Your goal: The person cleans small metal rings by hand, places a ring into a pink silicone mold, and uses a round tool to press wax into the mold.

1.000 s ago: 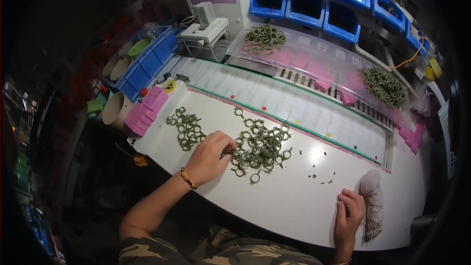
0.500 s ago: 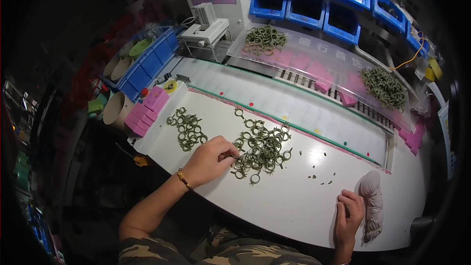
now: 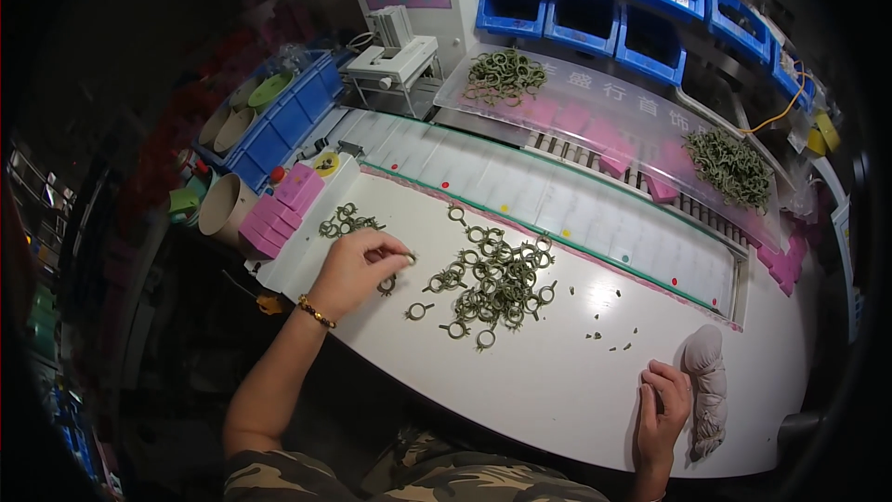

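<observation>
My left hand (image 3: 351,271) is raised over the left part of the white table, thumb and fingers pinched on a small greenish ring, mostly hidden by the fingertips. Partly behind that hand lies a small group of dull green metal rings (image 3: 346,220). To its right spreads a larger heap of the same pronged rings (image 3: 497,284). One loose ring (image 3: 417,311) lies between the heap and my wrist. My right hand (image 3: 664,404) rests on the table at the right, fingers loosely curled and apart, holding nothing. Close beside it is a grey knotted cloth bundle (image 3: 708,390).
A conveyor belt (image 3: 585,232) with coloured dots runs behind the table. Beyond it, a clear plastic sheet (image 3: 595,112) carries two ring heaps. Pink blocks (image 3: 279,209) and a blue crate (image 3: 279,125) stand left. Small green fragments (image 3: 596,336) lie right of the heap.
My left hand has moved left and up from the large heap to near the small group. A loose ring now shows on the table. The belt's dots have shifted left. My right hand stays put.
</observation>
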Available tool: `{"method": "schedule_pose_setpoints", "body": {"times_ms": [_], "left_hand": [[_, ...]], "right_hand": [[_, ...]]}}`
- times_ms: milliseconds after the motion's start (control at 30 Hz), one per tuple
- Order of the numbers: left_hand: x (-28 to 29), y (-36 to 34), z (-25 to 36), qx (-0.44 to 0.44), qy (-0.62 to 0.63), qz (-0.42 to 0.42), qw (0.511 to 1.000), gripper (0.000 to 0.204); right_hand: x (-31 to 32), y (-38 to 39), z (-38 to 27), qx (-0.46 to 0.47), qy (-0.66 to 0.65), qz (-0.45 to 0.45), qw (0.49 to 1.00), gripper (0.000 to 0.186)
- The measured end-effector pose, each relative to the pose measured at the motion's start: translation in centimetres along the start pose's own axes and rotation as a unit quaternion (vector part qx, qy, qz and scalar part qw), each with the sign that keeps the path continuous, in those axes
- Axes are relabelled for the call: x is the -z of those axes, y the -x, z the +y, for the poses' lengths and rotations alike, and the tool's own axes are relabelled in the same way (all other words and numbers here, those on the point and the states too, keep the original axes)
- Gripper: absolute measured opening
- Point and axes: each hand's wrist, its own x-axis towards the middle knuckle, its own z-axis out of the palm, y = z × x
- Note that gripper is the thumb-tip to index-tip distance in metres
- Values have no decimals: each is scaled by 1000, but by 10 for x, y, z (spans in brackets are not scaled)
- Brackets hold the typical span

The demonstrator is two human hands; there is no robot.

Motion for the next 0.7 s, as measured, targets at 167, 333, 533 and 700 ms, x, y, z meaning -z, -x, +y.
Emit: {"method": "schedule_pose_setpoints", "body": {"times_ms": [167, 333, 533, 700], "left_hand": [[14, -4, -6, -59, -210, 135, 967, 22], [-13, 11, 15, -112, -172, -24, 978, 34], [-44, 15, -1, -134, -208, -10, 969, 22], [-35, 13, 11, -35, -175, -42, 983, 16]], "right_hand": [[-1, -1, 1, 8, 1, -2, 1000, 16], [1, 0, 0, 4, 7, -2, 1000, 15], [0, 0, 0, 2, 4, -1, 1000, 15], [0, 0, -1, -3, 2, -4, 1000, 15]]}}
